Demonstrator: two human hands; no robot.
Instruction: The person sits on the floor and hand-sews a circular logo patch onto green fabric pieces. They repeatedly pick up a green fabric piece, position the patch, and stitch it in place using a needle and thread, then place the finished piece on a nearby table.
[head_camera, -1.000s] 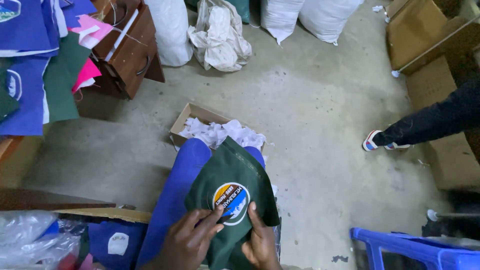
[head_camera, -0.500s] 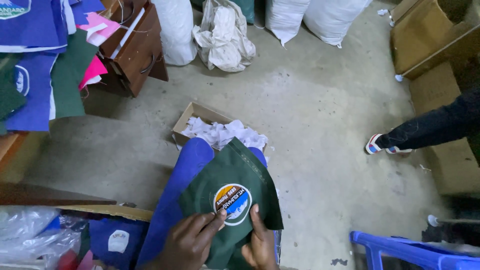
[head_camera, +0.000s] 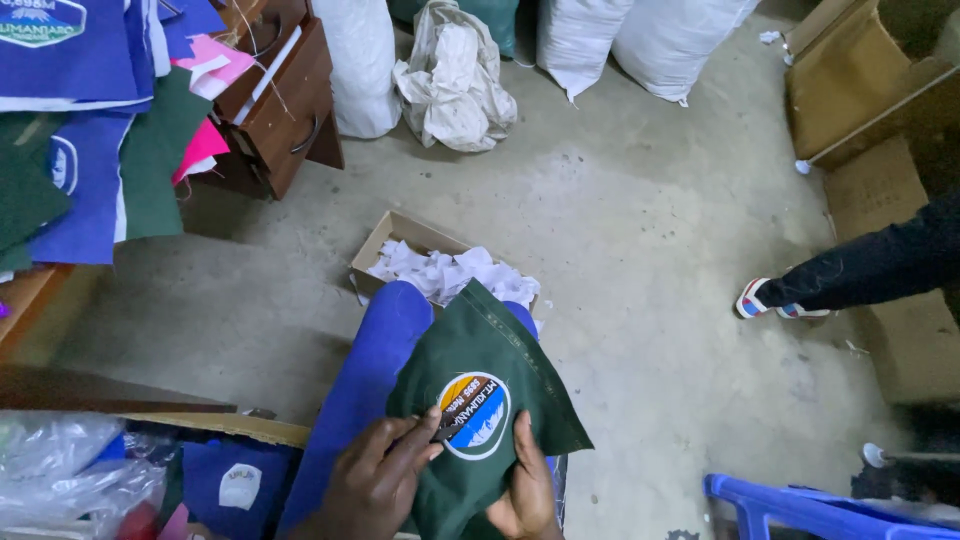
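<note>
Pinching a dark green fabric piece (head_camera: 480, 400) on my lap, my left hand (head_camera: 375, 485) has its grip clenched on the cloth beside the round printed patch (head_camera: 472, 415), fingertips on the patch's edge, while my right hand (head_camera: 525, 480) clamps the fabric from the other side. The patch already sits flat on the cloth; I judge edge work remains. The fabric looks matte, felt-like, with a stitched seam. Beyond my blue trouser leg (head_camera: 365, 370), a cardboard box (head_camera: 400, 235) holds crumpled white scraps (head_camera: 450, 272) on the rough concrete floor (head_camera: 640, 250).
</note>
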